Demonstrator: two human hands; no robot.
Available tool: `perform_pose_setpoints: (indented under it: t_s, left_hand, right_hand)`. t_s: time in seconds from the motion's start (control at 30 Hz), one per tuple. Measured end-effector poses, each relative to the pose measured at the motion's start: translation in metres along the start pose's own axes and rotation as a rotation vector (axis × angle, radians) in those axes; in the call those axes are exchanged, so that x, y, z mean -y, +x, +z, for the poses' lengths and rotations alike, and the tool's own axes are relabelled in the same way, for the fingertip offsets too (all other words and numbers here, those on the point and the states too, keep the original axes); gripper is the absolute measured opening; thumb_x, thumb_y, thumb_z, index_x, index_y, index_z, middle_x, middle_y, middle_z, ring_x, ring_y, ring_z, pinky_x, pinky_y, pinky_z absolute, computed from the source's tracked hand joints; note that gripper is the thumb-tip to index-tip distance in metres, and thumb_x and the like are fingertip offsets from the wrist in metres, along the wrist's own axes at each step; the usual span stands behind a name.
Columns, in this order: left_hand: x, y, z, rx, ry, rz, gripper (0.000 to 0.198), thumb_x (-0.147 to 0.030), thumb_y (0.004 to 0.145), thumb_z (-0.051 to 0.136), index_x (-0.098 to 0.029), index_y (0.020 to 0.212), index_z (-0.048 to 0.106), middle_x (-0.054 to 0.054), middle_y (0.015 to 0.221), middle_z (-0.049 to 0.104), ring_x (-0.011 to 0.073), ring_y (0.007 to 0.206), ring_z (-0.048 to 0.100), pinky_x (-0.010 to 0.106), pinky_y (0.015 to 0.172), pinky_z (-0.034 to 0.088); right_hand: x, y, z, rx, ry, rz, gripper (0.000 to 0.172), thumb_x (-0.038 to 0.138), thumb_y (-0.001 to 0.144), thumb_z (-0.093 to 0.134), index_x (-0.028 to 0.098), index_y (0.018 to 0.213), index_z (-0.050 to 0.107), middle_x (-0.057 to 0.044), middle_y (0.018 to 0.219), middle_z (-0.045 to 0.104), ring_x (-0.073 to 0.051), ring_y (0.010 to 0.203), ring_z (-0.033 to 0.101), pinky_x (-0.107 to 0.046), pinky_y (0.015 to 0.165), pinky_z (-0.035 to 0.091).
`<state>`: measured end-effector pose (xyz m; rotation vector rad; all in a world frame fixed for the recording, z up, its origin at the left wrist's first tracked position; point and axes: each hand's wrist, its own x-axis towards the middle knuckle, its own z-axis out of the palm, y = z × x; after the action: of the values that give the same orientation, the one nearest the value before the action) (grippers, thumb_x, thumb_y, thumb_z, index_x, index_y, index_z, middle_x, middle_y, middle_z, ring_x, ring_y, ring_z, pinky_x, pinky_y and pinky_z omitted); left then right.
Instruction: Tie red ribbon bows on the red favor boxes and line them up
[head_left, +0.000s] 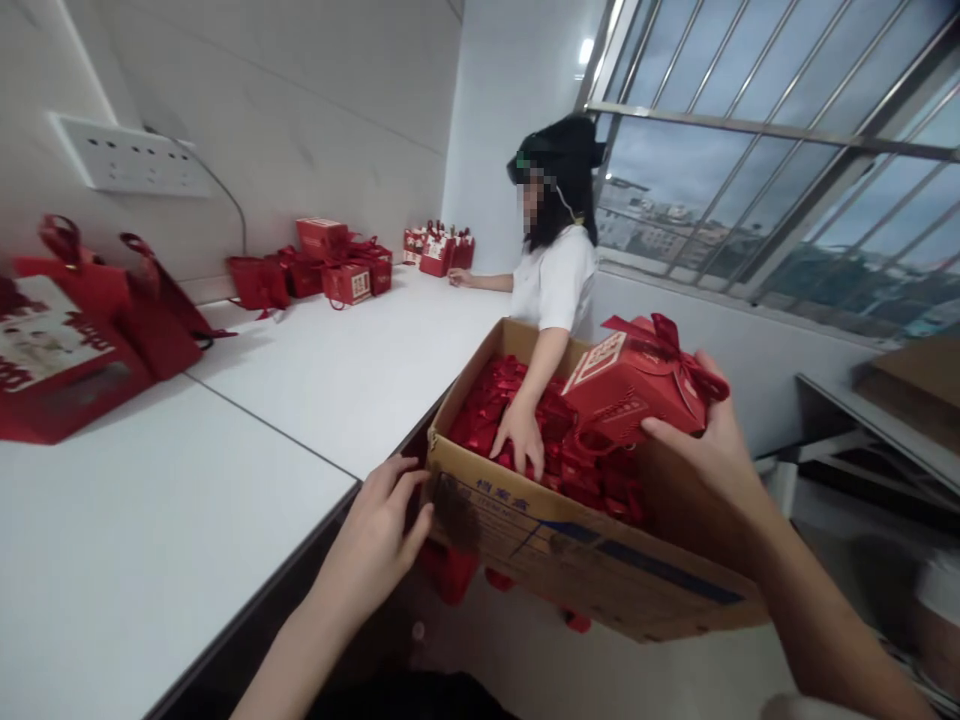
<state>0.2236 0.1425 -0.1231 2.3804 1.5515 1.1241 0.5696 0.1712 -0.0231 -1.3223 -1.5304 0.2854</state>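
A red gift box (637,390) with a ribbon bow and a pale printed panel is gripped in my right hand (705,440), tilted above the right part of a cardboard carton (600,560). Inside the carton lie many red ribboned packages (600,480). My left hand (386,520) is beside the carton's near left corner, fingers apart and holding nothing; whether its fingertips touch the cardboard I cannot tell. A co-worker's hand (519,437) reaches down into the carton onto the red packages.
The co-worker (562,250) stands behind the carton, one arm on the white table (285,430). Red gift bags (82,340) stand at the table's left, with red boxes (349,285) and small bags (442,250) farther along the wall. Red items lie on the floor below the carton.
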Motion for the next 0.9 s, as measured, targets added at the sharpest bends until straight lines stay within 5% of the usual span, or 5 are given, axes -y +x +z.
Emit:
perform_pose_setpoints:
  t_s: [0.13,0.23,0.33,0.7,0.9]
  left_hand:
    - [0.004,0.018,0.026,0.035,0.044,0.064,0.046,-0.025,0.088,0.043,-0.018,0.132,0.041,0.010,0.139,0.044,0.0274,0.133,0.035,0.048,0.107,0.039]
    - [0.008,0.030,0.043,0.043,0.052,0.069,0.049,-0.025,0.088,0.042,-0.019,0.136,0.037,0.009,0.144,0.038,0.0291,0.136,0.030,0.049,0.106,0.039]
    - [0.010,0.037,0.058,0.030,0.023,0.077,0.044,-0.023,0.088,0.041,-0.017,0.132,0.039,0.011,0.139,0.041,0.0286,0.131,0.036,0.049,0.105,0.040]
    - [0.005,0.031,0.079,-0.051,0.028,0.046,0.044,-0.015,0.082,0.045,-0.015,0.125,0.037,0.016,0.133,0.037,0.0323,0.126,0.039,0.052,0.103,0.042]
    - [-0.005,0.033,0.088,-0.052,0.094,0.001,0.058,-0.013,0.072,0.052,-0.010,0.127,0.034,0.022,0.138,0.031,0.0398,0.130,0.032,0.057,0.096,0.044]
  right_hand:
    - [-0.033,0.005,-0.032,0.075,0.201,0.448,0.089,0.053,0.060,0.075,0.025,0.134,0.033,-0.011,0.141,0.041,-0.033,0.126,0.044,-0.051,0.102,0.041]
    - [-0.045,-0.006,-0.032,0.173,0.515,0.856,0.056,0.060,0.076,0.055,0.024,0.117,0.046,-0.011,0.121,0.059,-0.029,0.108,0.060,-0.046,0.088,0.053]
    - [-0.049,-0.018,-0.020,0.165,0.713,1.030,0.044,0.061,0.084,0.041,0.023,0.107,0.049,-0.008,0.101,0.068,-0.023,0.099,0.065,-0.041,0.085,0.055]
    - [-0.077,-0.002,-0.029,0.368,0.503,0.822,0.048,0.056,0.077,0.056,0.024,0.112,0.048,-0.009,0.112,0.065,-0.024,0.105,0.062,-0.040,0.090,0.052]
    - [-0.121,0.042,-0.012,0.408,0.170,0.613,0.080,0.042,0.058,0.077,0.021,0.124,0.038,-0.015,0.140,0.040,-0.029,0.128,0.042,-0.045,0.105,0.039]
